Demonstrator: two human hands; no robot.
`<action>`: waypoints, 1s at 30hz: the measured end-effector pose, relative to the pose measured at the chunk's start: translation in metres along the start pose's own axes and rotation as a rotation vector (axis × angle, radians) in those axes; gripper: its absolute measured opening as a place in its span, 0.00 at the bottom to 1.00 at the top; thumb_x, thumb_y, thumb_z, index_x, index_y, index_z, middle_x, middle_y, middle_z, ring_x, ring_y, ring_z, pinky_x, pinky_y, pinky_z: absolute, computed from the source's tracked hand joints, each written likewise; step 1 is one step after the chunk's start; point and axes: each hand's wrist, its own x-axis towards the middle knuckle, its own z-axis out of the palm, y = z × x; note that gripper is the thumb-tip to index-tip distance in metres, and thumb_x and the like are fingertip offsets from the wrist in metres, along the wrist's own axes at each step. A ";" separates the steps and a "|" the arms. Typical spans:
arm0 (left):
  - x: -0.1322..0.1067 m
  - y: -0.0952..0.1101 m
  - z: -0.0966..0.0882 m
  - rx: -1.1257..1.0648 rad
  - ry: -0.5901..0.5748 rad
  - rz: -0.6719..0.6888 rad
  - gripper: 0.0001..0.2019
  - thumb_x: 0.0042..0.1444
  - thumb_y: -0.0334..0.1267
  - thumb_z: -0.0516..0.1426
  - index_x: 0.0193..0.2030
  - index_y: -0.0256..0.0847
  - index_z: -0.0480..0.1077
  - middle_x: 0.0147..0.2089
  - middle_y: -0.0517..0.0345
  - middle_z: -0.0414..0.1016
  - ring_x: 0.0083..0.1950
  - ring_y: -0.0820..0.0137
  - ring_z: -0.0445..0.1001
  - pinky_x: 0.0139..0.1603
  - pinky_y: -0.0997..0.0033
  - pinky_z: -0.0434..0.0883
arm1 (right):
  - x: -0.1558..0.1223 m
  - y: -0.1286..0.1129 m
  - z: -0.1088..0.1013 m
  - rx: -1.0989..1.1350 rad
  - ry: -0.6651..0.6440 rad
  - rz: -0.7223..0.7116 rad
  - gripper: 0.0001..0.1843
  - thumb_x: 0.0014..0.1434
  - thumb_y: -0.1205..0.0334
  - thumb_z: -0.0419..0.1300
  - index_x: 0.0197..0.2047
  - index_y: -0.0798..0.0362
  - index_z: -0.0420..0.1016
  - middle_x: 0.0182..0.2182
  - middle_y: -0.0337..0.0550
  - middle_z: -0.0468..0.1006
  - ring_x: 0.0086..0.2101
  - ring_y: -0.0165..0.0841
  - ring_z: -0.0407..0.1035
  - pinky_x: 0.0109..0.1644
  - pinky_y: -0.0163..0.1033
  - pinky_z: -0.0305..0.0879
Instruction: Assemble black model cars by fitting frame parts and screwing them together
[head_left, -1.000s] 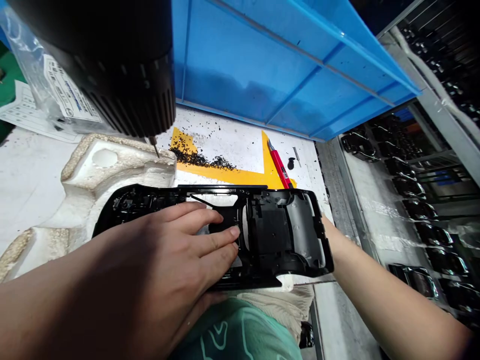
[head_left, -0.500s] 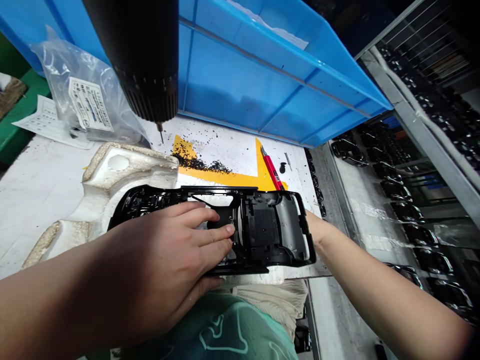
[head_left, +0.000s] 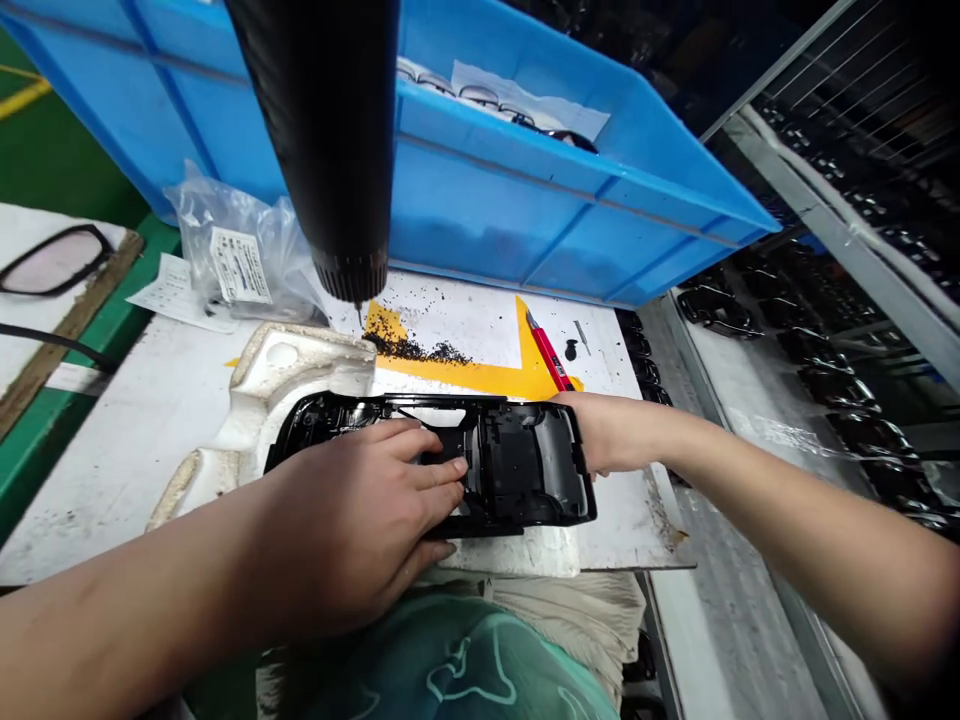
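A black plastic toy car body shell lies with its inside facing up on a white foam cradle. My left hand lies over its middle, palm down, with fingers stretched across the window openings and thumb along the near side. At the shell's right end is my right hand, its fingers curled inward and mostly hidden behind the end wall. Above the far side hangs a black electric screwdriver, bit pointing down. Tiny black screws are scattered on the table beyond the shell.
A big blue crate stands across the back. A red utility knife lies on yellow tape. A labelled plastic bag sits at back left. Racks of black shells line the right side.
The view has shifted and shows more on the left. My right hand has drawn out from beneath the shell's right end and shows more. My left hand stays on the shell.
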 end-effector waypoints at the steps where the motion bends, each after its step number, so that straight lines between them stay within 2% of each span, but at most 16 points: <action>1: 0.001 0.000 0.000 0.018 -0.005 -0.007 0.19 0.67 0.44 0.49 0.59 0.42 0.70 0.60 0.60 0.75 0.59 0.59 0.69 0.63 0.55 0.64 | 0.003 -0.001 -0.005 -0.012 -0.051 0.060 0.06 0.42 0.65 0.64 0.20 0.56 0.69 0.15 0.40 0.72 0.18 0.34 0.68 0.17 0.32 0.61; 3: 0.002 0.000 0.002 0.056 0.001 -0.015 0.19 0.67 0.44 0.48 0.58 0.41 0.70 0.60 0.59 0.74 0.59 0.59 0.69 0.64 0.55 0.63 | 0.008 -0.003 -0.013 -0.010 -0.135 0.142 0.06 0.41 0.66 0.63 0.19 0.56 0.69 0.13 0.39 0.71 0.16 0.32 0.66 0.16 0.31 0.58; 9: 0.004 -0.001 0.010 0.108 0.003 -0.026 0.18 0.67 0.44 0.48 0.57 0.41 0.71 0.58 0.57 0.75 0.57 0.59 0.72 0.60 0.54 0.65 | 0.018 -0.010 -0.024 0.024 -0.344 0.214 0.12 0.39 0.58 0.66 0.25 0.58 0.74 0.18 0.40 0.74 0.22 0.34 0.72 0.23 0.34 0.70; 11: 0.005 0.000 0.012 0.120 0.004 -0.043 0.18 0.67 0.45 0.49 0.56 0.41 0.72 0.58 0.56 0.76 0.56 0.58 0.72 0.58 0.53 0.66 | 0.015 -0.010 -0.032 0.005 -0.380 0.221 0.14 0.42 0.56 0.66 0.29 0.58 0.76 0.22 0.41 0.76 0.25 0.36 0.74 0.26 0.36 0.72; 13: 0.006 0.001 0.013 0.127 0.009 -0.065 0.18 0.66 0.45 0.49 0.55 0.41 0.72 0.57 0.55 0.76 0.56 0.57 0.72 0.56 0.52 0.68 | 0.012 -0.013 -0.046 -0.056 -0.358 0.224 0.12 0.46 0.57 0.66 0.31 0.58 0.77 0.21 0.42 0.76 0.25 0.37 0.74 0.25 0.37 0.70; 15: 0.006 0.002 0.013 0.127 0.013 -0.075 0.18 0.66 0.45 0.50 0.55 0.41 0.72 0.56 0.56 0.77 0.56 0.57 0.73 0.55 0.53 0.68 | 0.013 -0.019 -0.063 -0.136 -0.251 0.213 0.09 0.51 0.58 0.65 0.32 0.56 0.77 0.19 0.40 0.74 0.22 0.36 0.71 0.22 0.36 0.64; 16: 0.006 0.002 0.013 0.127 0.013 -0.076 0.17 0.66 0.44 0.50 0.54 0.41 0.73 0.56 0.55 0.77 0.55 0.58 0.73 0.56 0.53 0.68 | 0.017 -0.024 -0.070 -0.185 -0.142 0.165 0.08 0.53 0.58 0.64 0.33 0.54 0.77 0.19 0.39 0.73 0.21 0.35 0.69 0.22 0.36 0.61; 17: 0.007 0.003 0.012 0.128 0.013 -0.077 0.17 0.65 0.44 0.50 0.54 0.41 0.73 0.55 0.55 0.78 0.54 0.59 0.74 0.57 0.53 0.67 | 0.024 -0.030 -0.075 -0.230 -0.001 0.081 0.07 0.55 0.59 0.65 0.35 0.53 0.77 0.21 0.38 0.74 0.21 0.33 0.68 0.23 0.36 0.60; 19: 0.007 0.003 0.011 0.136 0.016 -0.081 0.17 0.65 0.44 0.50 0.54 0.42 0.73 0.54 0.56 0.78 0.53 0.60 0.74 0.58 0.53 0.65 | 0.043 -0.044 -0.077 -0.324 0.337 -0.192 0.07 0.57 0.59 0.67 0.40 0.50 0.77 0.28 0.38 0.77 0.25 0.33 0.68 0.27 0.37 0.60; 20: 0.008 0.004 0.010 0.141 0.019 -0.081 0.17 0.65 0.45 0.51 0.54 0.43 0.73 0.54 0.56 0.78 0.53 0.60 0.74 0.59 0.53 0.65 | 0.055 -0.050 -0.075 -0.358 0.466 -0.315 0.09 0.57 0.60 0.68 0.42 0.49 0.77 0.33 0.38 0.77 0.29 0.33 0.69 0.31 0.37 0.61; 21: 0.008 0.004 0.010 0.151 0.024 -0.081 0.17 0.65 0.46 0.51 0.54 0.43 0.73 0.54 0.57 0.78 0.53 0.60 0.74 0.60 0.53 0.64 | 0.068 -0.055 -0.071 -0.398 0.532 -0.394 0.12 0.55 0.61 0.70 0.43 0.49 0.76 0.35 0.39 0.77 0.32 0.34 0.69 0.33 0.38 0.62; 23: 0.008 0.004 0.010 0.181 0.037 -0.069 0.18 0.64 0.48 0.52 0.54 0.43 0.73 0.55 0.57 0.78 0.53 0.60 0.74 0.61 0.53 0.62 | 0.090 -0.062 -0.062 -0.432 0.567 -0.438 0.16 0.51 0.61 0.74 0.42 0.51 0.76 0.35 0.40 0.75 0.34 0.34 0.68 0.34 0.38 0.61; 25: 0.007 0.004 0.011 0.208 0.036 -0.056 0.20 0.64 0.50 0.52 0.54 0.41 0.74 0.55 0.56 0.78 0.53 0.59 0.74 0.62 0.53 0.61 | 0.104 -0.064 -0.054 -0.394 0.532 -0.405 0.13 0.52 0.61 0.74 0.38 0.52 0.75 0.32 0.39 0.73 0.31 0.33 0.66 0.32 0.37 0.59; 28: 0.005 0.004 0.012 0.207 0.017 -0.045 0.24 0.62 0.55 0.52 0.54 0.41 0.73 0.55 0.54 0.77 0.55 0.57 0.73 0.62 0.52 0.60 | 0.109 -0.061 -0.048 -0.324 0.493 -0.365 0.07 0.58 0.63 0.68 0.32 0.52 0.74 0.29 0.37 0.73 0.28 0.32 0.65 0.30 0.37 0.56; 30: 0.004 0.003 0.012 0.191 -0.005 -0.048 0.26 0.61 0.58 0.52 0.54 0.41 0.73 0.56 0.54 0.77 0.55 0.55 0.73 0.61 0.51 0.62 | 0.106 -0.058 -0.046 -0.344 0.522 -0.391 0.07 0.60 0.64 0.66 0.32 0.52 0.72 0.30 0.38 0.73 0.30 0.33 0.65 0.32 0.38 0.56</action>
